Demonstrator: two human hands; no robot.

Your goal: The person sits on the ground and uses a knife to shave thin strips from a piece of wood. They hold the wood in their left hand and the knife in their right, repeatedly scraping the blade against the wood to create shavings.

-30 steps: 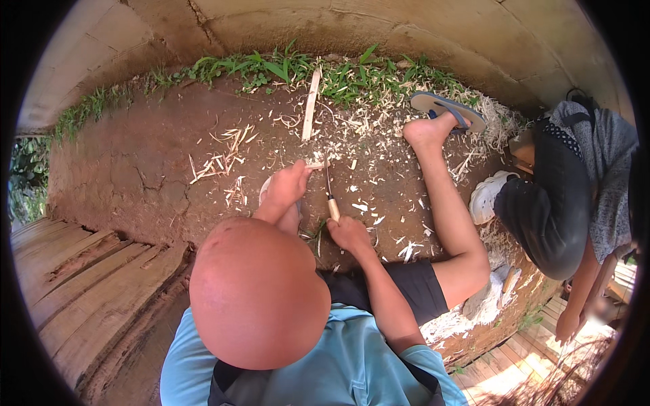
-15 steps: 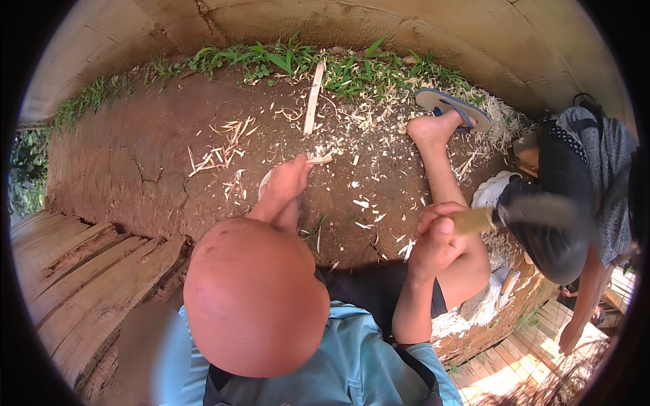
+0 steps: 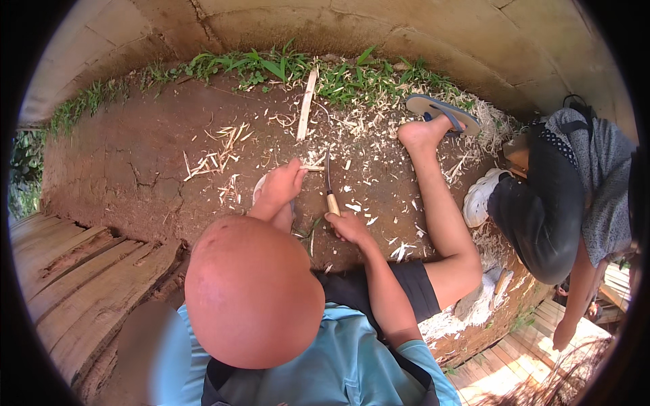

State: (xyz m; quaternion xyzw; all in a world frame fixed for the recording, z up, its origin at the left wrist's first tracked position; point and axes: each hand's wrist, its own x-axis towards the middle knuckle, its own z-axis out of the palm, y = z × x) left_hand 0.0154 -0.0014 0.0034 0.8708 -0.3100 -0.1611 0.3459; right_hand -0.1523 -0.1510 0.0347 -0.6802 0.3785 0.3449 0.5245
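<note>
My left hand (image 3: 283, 181) is closed on a short pale wood stick (image 3: 313, 168), whose free end points right, low over the dirt. In my right hand (image 3: 348, 227) is a knife (image 3: 332, 204), gripped by its light wooden handle. Its thin dark blade points away from me and stands at the right end of the stick; whether they touch I cannot tell. My bent left knee fills the lower middle, in front of my left arm.
Wood shavings (image 3: 220, 150) litter the dirt. A long wood strip (image 3: 307, 103) lies near the grass by the wall (image 3: 433, 40). My sandalled right foot (image 3: 423, 132) is stretched ahead. Planks (image 3: 88, 271) stand at the left. Another person (image 3: 542, 203) sits close on the right.
My right hand has swung the knife left and down from beside my right knee to the end of the stick. The left hand keeps its hold, almost in place.
</note>
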